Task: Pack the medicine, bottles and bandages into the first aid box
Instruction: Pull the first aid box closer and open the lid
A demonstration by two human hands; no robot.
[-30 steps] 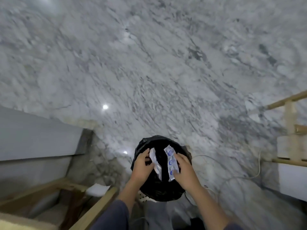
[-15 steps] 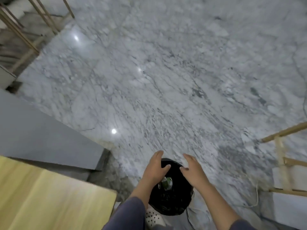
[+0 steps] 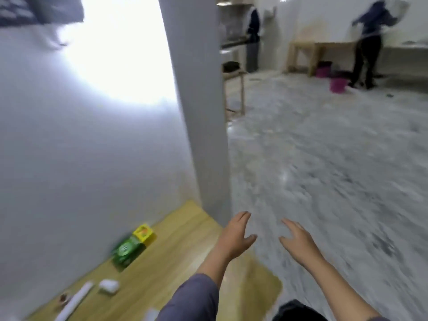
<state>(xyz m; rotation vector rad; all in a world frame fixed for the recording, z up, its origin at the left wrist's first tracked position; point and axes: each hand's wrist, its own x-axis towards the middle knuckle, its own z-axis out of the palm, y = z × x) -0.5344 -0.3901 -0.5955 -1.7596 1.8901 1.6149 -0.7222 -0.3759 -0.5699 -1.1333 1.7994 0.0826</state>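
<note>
My left hand (image 3: 236, 237) and my right hand (image 3: 298, 242) hang empty in the air with fingers spread, over the right end of a wooden table (image 3: 176, 253) and the marble floor. On the table by the wall lie a green box (image 3: 126, 251) and a yellow box (image 3: 143, 232). Nearer the front edge are a small white case (image 3: 108, 286), a white tube (image 3: 74, 302) and a small brown-topped item (image 3: 63, 298). The first aid box is not in view.
A black-lined bin (image 3: 298, 311) shows at the bottom edge below my right arm. A grey wall corner (image 3: 199, 112) stands behind the table. Far back, two people (image 3: 368, 42) stand near wooden tables, with pink buckets (image 3: 338, 85) on the floor.
Both hands let go of the white packets over the black bin, then rose empty. My view swung up from the floor and bin to the table, wall and room.
</note>
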